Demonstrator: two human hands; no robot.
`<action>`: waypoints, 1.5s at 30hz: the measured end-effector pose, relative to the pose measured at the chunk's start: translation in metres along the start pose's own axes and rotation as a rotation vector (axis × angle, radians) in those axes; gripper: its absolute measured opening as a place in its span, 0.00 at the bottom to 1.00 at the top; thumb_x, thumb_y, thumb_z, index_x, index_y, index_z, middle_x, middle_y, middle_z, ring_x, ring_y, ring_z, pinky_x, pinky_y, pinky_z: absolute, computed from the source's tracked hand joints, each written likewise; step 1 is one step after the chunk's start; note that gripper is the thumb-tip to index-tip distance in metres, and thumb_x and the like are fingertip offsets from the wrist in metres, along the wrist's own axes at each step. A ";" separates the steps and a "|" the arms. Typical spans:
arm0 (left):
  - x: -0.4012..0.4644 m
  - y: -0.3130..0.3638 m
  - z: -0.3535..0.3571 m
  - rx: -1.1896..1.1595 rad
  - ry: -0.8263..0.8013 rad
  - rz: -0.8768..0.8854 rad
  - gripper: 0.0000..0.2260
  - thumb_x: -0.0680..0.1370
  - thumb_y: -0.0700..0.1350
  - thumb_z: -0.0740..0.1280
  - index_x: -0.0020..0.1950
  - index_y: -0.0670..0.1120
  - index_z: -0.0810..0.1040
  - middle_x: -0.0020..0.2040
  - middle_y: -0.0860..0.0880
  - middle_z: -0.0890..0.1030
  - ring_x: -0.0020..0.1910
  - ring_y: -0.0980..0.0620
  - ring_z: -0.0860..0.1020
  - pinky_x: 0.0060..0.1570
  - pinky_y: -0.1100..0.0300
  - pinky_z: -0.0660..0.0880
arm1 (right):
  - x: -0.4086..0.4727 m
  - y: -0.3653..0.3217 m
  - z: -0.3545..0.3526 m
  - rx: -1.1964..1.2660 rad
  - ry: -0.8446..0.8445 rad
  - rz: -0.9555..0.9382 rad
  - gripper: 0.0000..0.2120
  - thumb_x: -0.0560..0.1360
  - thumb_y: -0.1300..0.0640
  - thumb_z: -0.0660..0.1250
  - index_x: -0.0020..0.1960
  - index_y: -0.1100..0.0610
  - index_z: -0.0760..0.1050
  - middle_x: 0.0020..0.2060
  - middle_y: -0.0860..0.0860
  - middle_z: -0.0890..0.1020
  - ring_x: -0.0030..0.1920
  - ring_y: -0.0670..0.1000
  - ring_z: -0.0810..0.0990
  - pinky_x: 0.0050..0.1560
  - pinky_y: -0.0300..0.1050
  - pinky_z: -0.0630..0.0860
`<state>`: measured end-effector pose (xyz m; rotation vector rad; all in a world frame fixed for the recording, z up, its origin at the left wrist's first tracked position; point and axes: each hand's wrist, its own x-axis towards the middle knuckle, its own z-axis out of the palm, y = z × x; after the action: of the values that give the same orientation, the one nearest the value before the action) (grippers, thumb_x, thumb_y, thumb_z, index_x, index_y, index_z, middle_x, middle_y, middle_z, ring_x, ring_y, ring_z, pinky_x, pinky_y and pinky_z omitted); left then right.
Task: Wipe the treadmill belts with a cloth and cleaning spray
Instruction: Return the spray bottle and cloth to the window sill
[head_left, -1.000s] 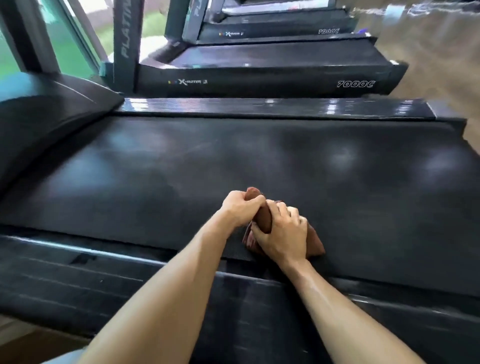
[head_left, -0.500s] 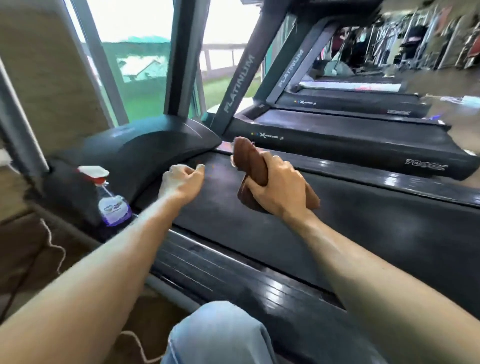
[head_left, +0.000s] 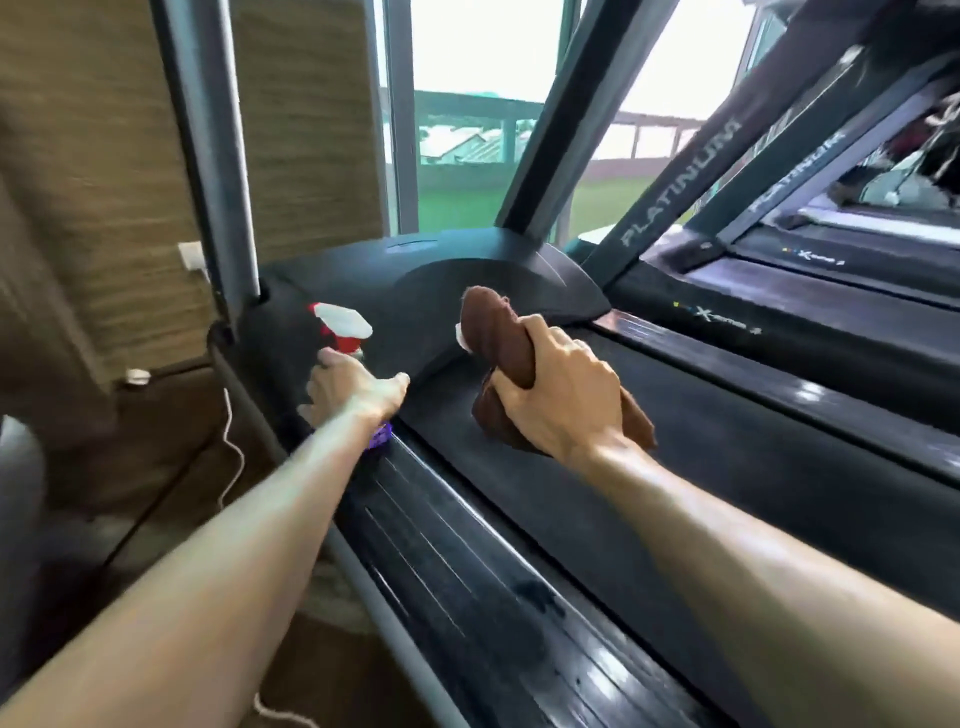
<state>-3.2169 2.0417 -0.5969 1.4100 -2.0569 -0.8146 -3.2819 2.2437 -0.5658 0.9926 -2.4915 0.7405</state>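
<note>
The left hand (head_left: 349, 389) now grips the spray bottle (head_left: 343, 325), having left the cloth (head_left: 501, 340), now lifted at 3 o'clock.

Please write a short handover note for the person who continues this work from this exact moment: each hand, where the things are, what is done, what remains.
Left hand: wrapped round the spray bottle, which is at the front left of the treadmill, beside the motor cover.
Right hand: grips the bunched brown cloth, held up above the belt, not touching it.
Done: cannot tell from the belt how much is wiped.
Left: spray the belt, wipe it, then go on to the next treadmills on the right.
</note>
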 end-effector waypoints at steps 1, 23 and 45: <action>0.010 0.001 0.003 -0.006 0.024 -0.028 0.41 0.69 0.59 0.78 0.71 0.40 0.64 0.71 0.39 0.71 0.72 0.38 0.70 0.68 0.43 0.65 | 0.006 0.001 0.005 -0.004 -0.005 -0.005 0.22 0.77 0.41 0.66 0.68 0.48 0.70 0.58 0.50 0.81 0.59 0.61 0.78 0.57 0.58 0.74; -0.028 0.037 0.017 -0.369 0.019 0.397 0.21 0.80 0.55 0.68 0.62 0.40 0.70 0.61 0.38 0.74 0.58 0.37 0.74 0.59 0.47 0.71 | -0.030 0.045 -0.074 -0.070 -0.026 0.130 0.20 0.76 0.41 0.65 0.64 0.48 0.71 0.56 0.49 0.82 0.57 0.59 0.80 0.54 0.55 0.76; -0.573 0.261 -0.096 -1.039 -0.803 0.667 0.04 0.71 0.60 0.72 0.43 0.62 0.83 0.35 0.51 0.82 0.35 0.48 0.80 0.44 0.48 0.83 | -0.351 0.113 -0.516 -0.454 0.355 0.539 0.16 0.77 0.40 0.67 0.59 0.48 0.72 0.50 0.50 0.82 0.53 0.58 0.82 0.48 0.53 0.75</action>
<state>-3.1261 2.6361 -0.3865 -0.2093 -1.8274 -1.8895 -3.0525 2.8007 -0.3661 0.0206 -2.4442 0.4044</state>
